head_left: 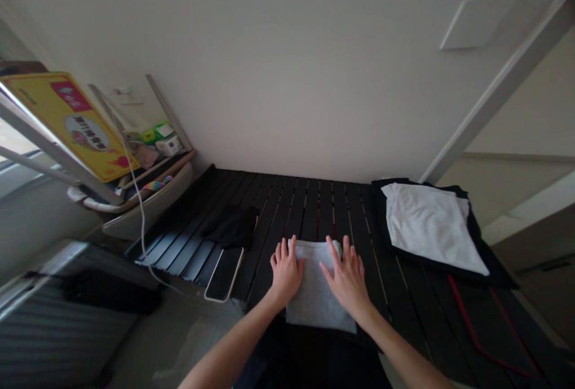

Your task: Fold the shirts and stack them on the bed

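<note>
A folded light grey cloth (314, 293) lies flat on the black slatted table (278, 209), close to my body. On its left edge rests my left hand (286, 272), fingers stretched out and pointing away from me. My right hand (348, 275) lies on the cloth's right side with its fingers spread. Both palms face down, and neither hand grips the fabric. What kind of garment the cloth is, I cannot tell.
At the right, a white folded garment (426, 221) lies on black cloth (492, 266). Left of my hands are a phone (224, 274) and a black cloth (233, 225). A white cable (142, 221) hangs beside a yellow box (76, 119). A grey suitcase (58, 329) stands lower left.
</note>
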A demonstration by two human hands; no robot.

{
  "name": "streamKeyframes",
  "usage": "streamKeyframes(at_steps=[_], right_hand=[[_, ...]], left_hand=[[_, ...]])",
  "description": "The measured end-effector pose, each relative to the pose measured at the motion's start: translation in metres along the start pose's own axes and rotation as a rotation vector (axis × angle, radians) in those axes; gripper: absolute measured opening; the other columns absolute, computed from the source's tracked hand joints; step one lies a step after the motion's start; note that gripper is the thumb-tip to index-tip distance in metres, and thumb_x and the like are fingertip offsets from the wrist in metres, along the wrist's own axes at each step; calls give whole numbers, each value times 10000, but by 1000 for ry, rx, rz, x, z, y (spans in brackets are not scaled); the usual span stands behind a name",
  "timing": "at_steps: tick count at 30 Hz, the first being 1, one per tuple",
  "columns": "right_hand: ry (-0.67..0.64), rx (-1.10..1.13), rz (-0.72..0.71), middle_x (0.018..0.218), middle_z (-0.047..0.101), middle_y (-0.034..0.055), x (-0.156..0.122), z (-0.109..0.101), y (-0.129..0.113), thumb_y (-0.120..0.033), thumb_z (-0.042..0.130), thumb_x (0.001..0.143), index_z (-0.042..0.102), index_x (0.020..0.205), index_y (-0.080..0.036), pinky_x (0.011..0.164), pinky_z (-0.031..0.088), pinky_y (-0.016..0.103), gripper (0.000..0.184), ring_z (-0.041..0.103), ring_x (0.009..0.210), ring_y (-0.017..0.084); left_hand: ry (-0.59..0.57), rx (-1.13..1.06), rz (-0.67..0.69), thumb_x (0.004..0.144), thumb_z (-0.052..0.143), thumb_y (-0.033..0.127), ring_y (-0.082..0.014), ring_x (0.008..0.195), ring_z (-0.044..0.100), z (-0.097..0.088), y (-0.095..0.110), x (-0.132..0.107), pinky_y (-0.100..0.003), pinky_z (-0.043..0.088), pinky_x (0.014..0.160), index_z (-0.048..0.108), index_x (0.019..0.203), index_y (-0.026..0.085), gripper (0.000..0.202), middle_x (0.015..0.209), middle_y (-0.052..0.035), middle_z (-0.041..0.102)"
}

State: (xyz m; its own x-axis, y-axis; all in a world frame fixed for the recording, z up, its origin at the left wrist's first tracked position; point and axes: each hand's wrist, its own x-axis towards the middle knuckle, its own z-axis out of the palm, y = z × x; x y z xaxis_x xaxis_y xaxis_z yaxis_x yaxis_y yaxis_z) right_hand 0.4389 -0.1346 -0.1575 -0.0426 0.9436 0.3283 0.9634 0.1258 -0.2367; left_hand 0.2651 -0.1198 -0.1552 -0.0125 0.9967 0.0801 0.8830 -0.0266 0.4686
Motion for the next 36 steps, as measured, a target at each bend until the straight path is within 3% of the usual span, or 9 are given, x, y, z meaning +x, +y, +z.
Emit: streamKeyframes(at_steps=[3,8,11,14,19,25,31,34,36], right_hand=[[-46,-50,-64,1504,337,152,-31,14,-5,-456,444,915,372,1433,-338,997,297,642,536,355,1334,393],[-27,-52,44,1441,414,198,-48,16,-9,-412,494,894,436,1409,-291,983,267,681,532,367,1313,428],[-49,26,45,1313,517,193,-52,14,-13,-265,481,882,529,1336,-252,963,362,593,456,477,1230,379],[-70,173,55,1196,562,144,-55,11,-12,-145,428,853,591,1246,-238,866,473,423,436,577,1101,282],[-35,250,23,1123,579,97,-51,-4,6,-77,374,836,573,1249,-259,796,475,350,493,603,1027,229],[69,86,-4,1171,586,130,-30,-37,53,-94,324,872,560,1278,-267,873,404,430,501,547,1090,280],[164,-120,157,1231,536,171,25,-101,129,-150,296,903,567,1282,-223,911,324,499,471,539,1049,304],[280,-223,315,1362,441,197,63,-129,162,-236,341,933,551,1304,-212,934,301,543,427,446,1181,359],[345,-291,390,1494,278,207,81,-130,179,-345,374,943,490,1367,-217,953,270,594,458,278,1312,426]], left_hand=[[-10,99,66,907,435,268,-347,1397,249,10,3,-32,-617,205,1076,323,1456,330,564,1513,-107,341],[-83,124,35,873,461,237,-367,1289,390,-7,10,-48,-604,292,1032,409,1413,307,548,1428,-115,451],[-169,22,17,838,439,151,-298,1165,515,-14,14,-50,-453,419,975,428,1399,249,570,1326,-130,516],[-204,-174,-6,776,417,56,-215,1125,560,-14,18,-53,-325,441,979,385,1415,213,659,1275,-122,525],[-283,-397,15,709,482,49,-209,1157,552,-16,40,-44,-334,410,1044,505,1291,221,607,1240,-85,564],[-284,-508,131,695,492,29,-217,1174,530,-13,106,-19,-348,392,1071,567,1229,199,566,1242,-89,568],[-224,-663,310,725,556,86,-240,1147,549,2,204,37,-386,431,1034,588,1227,180,512,1241,-103,577],[-221,-729,443,731,577,108,-281,1299,426,6,245,69,-433,389,1066,484,1358,176,638,1415,-138,447],[-249,-667,451,737,599,141,-348,1390,269,9,259,81,-528,332,1080,395,1430,200,725,1522,-155,288]])
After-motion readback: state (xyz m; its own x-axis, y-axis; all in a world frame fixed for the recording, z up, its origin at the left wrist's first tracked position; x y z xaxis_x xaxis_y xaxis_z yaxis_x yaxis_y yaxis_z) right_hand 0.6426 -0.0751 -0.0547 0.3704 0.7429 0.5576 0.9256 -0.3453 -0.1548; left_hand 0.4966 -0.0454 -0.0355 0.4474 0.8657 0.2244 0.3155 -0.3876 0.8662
